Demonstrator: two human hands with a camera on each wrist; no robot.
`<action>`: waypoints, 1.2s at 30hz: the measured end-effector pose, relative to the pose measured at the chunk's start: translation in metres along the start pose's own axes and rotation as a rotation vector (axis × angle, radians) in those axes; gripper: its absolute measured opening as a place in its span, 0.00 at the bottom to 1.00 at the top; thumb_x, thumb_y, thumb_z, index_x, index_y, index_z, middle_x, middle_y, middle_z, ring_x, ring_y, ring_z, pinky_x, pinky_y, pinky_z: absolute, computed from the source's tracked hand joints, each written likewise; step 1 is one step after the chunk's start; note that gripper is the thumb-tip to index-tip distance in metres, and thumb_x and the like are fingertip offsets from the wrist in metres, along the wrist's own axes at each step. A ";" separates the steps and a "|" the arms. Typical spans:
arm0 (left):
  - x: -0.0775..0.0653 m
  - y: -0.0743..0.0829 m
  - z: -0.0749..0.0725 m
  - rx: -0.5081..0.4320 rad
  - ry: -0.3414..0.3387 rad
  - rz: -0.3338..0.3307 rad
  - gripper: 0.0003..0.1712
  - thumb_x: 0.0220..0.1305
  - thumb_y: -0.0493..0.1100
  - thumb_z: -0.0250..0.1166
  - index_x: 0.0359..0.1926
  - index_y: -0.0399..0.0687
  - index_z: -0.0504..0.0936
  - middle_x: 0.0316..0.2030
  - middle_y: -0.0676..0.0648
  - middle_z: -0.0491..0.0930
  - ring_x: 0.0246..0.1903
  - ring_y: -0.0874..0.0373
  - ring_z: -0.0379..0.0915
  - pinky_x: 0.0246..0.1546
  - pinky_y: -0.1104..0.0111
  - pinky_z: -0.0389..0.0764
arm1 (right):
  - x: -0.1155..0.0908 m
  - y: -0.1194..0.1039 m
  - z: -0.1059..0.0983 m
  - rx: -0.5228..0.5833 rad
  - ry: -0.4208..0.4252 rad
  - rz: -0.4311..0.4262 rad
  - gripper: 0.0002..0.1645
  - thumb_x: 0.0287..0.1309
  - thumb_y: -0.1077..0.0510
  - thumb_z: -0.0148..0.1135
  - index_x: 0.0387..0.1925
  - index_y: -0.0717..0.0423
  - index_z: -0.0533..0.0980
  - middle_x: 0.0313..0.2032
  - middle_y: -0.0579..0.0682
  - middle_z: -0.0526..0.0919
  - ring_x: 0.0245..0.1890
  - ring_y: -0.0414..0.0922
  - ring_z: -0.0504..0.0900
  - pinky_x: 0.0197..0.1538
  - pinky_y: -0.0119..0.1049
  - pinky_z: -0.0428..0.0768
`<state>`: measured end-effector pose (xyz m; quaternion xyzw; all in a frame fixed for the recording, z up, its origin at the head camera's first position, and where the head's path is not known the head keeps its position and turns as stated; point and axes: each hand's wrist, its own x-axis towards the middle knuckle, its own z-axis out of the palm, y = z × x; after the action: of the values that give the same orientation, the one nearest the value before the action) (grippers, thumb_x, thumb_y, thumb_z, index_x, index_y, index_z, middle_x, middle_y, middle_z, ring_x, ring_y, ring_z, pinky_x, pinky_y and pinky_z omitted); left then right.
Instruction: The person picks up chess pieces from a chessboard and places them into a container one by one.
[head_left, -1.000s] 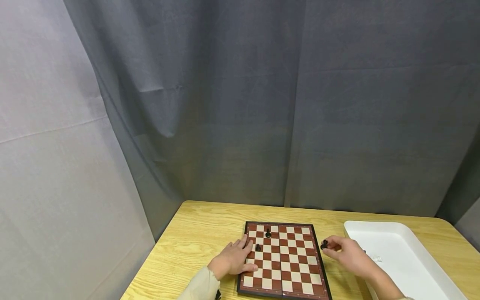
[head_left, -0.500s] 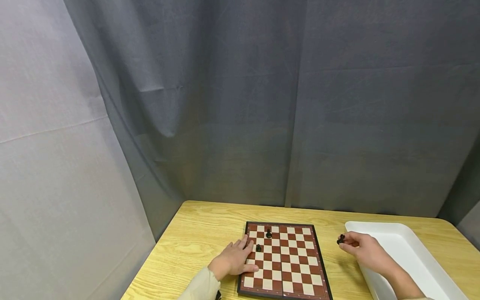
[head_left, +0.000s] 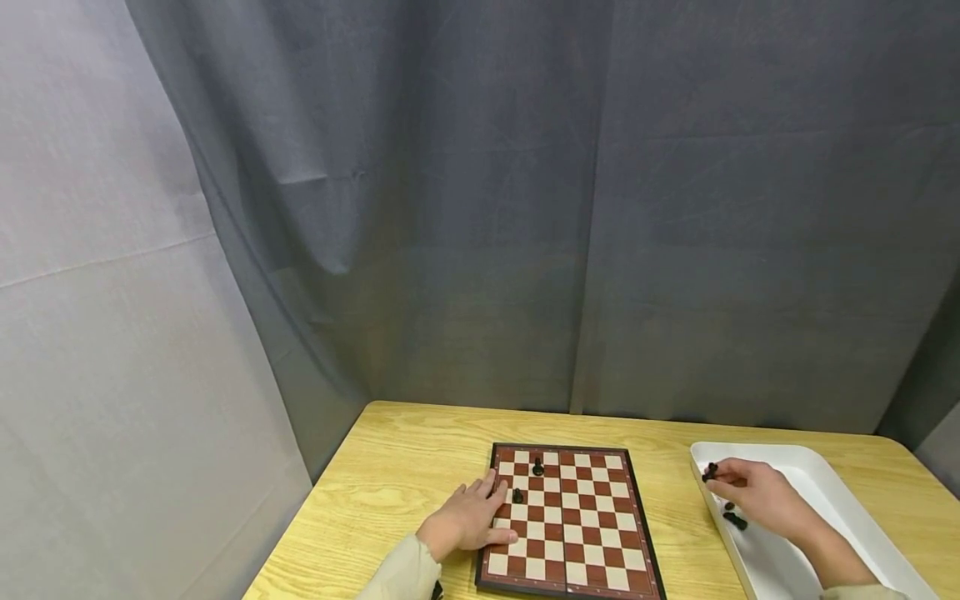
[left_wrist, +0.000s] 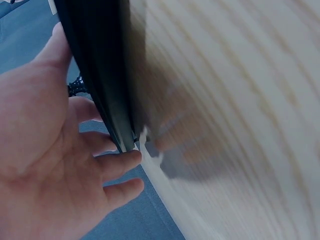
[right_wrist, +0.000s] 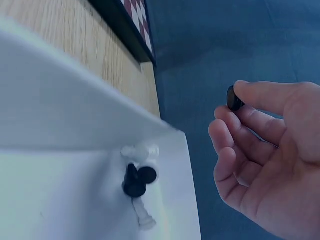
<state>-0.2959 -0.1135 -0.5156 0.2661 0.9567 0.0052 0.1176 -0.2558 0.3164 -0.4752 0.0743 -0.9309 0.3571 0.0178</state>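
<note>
My right hand pinches a black chess piece between thumb and fingertips, over the left side of the white tray. The right wrist view shows the round base of the held piece; which piece it is cannot be told. On the left edge of the chessboard rests my left hand, fingers spread and thumb lying on the squares. Two black chess pieces stand on the board, one near the far edge and the other beside my left fingertips.
Inside the tray lie black pieces and white pieces, bunched near one end. Wooden tabletop runs between board and tray. Grey curtains hang behind the table, and a pale one is at the left.
My right hand has carried the black chess piece rightward from beside the board to above the tray. Black pieces in the tray have come into view below it. My left hand stays put.
</note>
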 end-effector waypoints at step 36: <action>0.001 0.001 0.001 -0.009 -0.013 -0.012 0.48 0.59 0.73 0.48 0.73 0.53 0.55 0.72 0.43 0.47 0.68 0.47 0.53 0.64 0.52 0.58 | -0.002 0.044 -0.024 -0.067 0.034 0.040 0.18 0.62 0.54 0.60 0.43 0.67 0.79 0.38 0.57 0.83 0.36 0.48 0.80 0.33 0.37 0.76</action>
<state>-0.2961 -0.1119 -0.5163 0.2598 0.9575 0.0069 0.1251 -0.2606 0.3651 -0.4871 0.0490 -0.9433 0.3272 0.0290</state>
